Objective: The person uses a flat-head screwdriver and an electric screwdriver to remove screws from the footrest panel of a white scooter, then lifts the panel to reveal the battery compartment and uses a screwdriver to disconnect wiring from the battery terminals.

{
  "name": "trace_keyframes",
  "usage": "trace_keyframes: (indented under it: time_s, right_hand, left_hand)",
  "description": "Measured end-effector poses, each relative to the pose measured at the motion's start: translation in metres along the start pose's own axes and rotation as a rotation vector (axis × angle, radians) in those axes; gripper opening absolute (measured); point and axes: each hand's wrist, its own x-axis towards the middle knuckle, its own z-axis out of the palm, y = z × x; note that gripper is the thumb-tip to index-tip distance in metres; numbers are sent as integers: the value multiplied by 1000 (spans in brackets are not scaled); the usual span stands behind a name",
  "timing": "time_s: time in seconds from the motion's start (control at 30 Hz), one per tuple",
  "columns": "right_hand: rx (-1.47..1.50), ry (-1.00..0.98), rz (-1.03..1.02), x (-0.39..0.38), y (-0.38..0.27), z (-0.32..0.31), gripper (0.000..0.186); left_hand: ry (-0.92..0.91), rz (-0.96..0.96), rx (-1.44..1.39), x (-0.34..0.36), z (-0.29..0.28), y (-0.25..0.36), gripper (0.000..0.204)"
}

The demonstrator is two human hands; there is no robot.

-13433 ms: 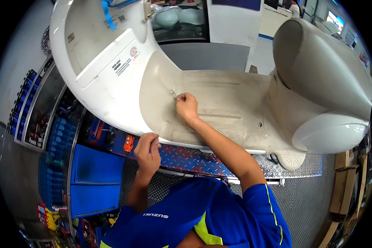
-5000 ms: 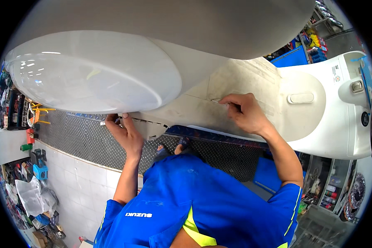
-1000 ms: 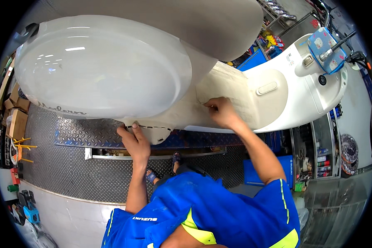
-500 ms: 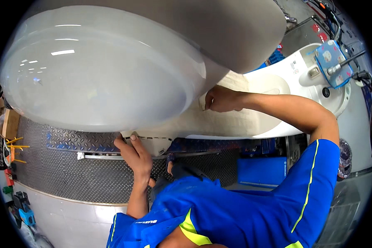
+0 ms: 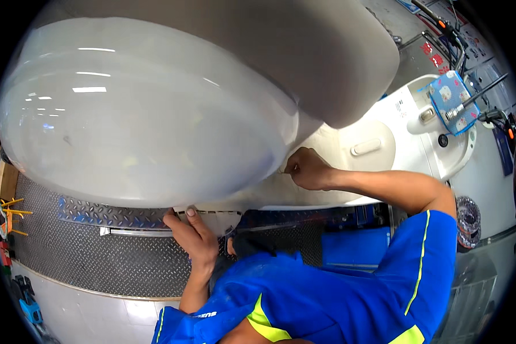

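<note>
Plainly, both hands were on or close to the scooter [image 5: 410,123], which stretched across the view just ahead of the person. The left hand [image 5: 196,238] had thumb and fingers at the edge of a beige footrest tab [image 5: 222,222], under the glossy side panel [image 5: 137,137]; whether it gripped that edge, I could not tell. The right hand [image 5: 309,169] was curled, fingertips bunched low beside the panel's front end, above the beige floorboard [image 5: 269,194]; anything between them was too small to make out. Over the side panel bulged the grey-beige seat [image 5: 332,51]. A patterned blue pouch [image 5: 450,94] was at the scooter's front. Below lay a diamond-plate platform [image 5: 114,215], with a blue box [image 5: 355,247] beyond the person's lap.
</note>
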Motion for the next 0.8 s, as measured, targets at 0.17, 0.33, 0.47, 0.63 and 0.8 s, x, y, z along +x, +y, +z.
trace_keyframes:
  time_s: [0.17, 0.33, 0.47, 0.63, 0.8]
  right_hand:
    - [79, 323, -45, -40, 1, 36, 22]
    - [24, 652, -152, -54, 3, 85, 22]
    - [-7, 784, -103, -60, -8, 110, 33]
    - [186, 952, -58, -52, -13, 139, 36]
    - [305, 977, 3, -51, -22, 143, 41]
  left_hand:
    - [-51, -46, -19, -4, -1, -6, 43]
    - [-92, -66, -2, -7, -5, -10, 46]
    - [-101, -61, -38, -5, -5, -14, 46]
    - [-102, -56, -18, -5, -9, -7, 46]
    - [-104, -83, -3, -4, -8, -6, 44]
